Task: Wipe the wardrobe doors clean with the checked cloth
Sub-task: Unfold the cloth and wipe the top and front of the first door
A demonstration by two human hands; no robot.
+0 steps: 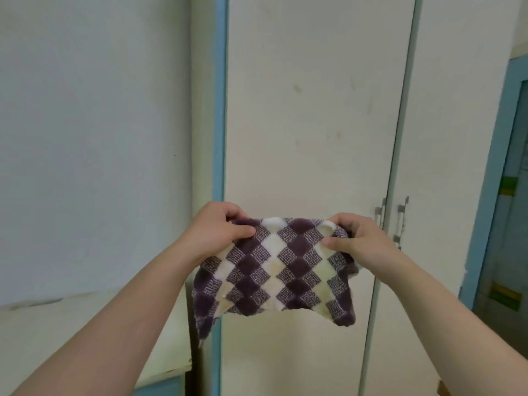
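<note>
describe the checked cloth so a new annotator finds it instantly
Start at the cream wardrobe doors filling the middle of the view. In front of them, low centre, the left hand and right hand stretch the checked cloth between them by its top corners. It is the only patterned item: purple and cream diamonds.

We hold the checked cloth (274, 270) between our left hand (220, 232) and right hand (360, 244), before the left wardrobe door (311, 110); the right wardrobe door (457, 110) stands beside it, the handles (391, 221) between them.
</note>
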